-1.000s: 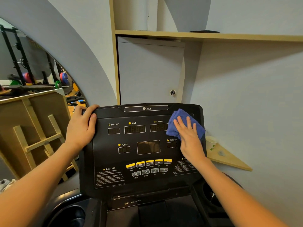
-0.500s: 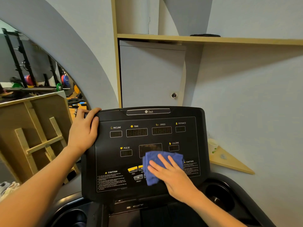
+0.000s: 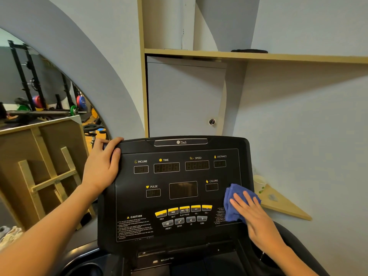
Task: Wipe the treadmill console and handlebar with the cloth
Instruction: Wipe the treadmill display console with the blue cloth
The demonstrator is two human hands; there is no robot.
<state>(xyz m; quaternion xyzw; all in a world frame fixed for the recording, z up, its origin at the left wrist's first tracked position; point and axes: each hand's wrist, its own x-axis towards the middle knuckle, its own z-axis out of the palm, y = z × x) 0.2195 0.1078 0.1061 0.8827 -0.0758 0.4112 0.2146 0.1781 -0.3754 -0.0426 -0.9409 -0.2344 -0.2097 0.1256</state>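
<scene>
1. Because it fills the lower middle of the view and tilts up toward the person, the black plastic treadmill console, with its dark readouts and row of yellow buttons, is the surface being worked; its slope lets a flat palm press straight onto it.
2. The pale grey cabinet door under the light wooden shelf stands close behind the console, well apart from both hands.
3. The left hand is wrapped over the console's upper left corner, fingers closed around the edge, probably to steady the panel against the wiping pressure.
4. The right hand lies flat with fingers spread and straight, not clenched, pinning the cloth against the panel rather than gripping it.
5. The crumpled blue microfibre cloth sits under that palm at the console's lower right edge, just below the CALORIE readout and beside the small printed text block.
6. The handlebar is not clearly in view, so it appears not yet done.
</scene>
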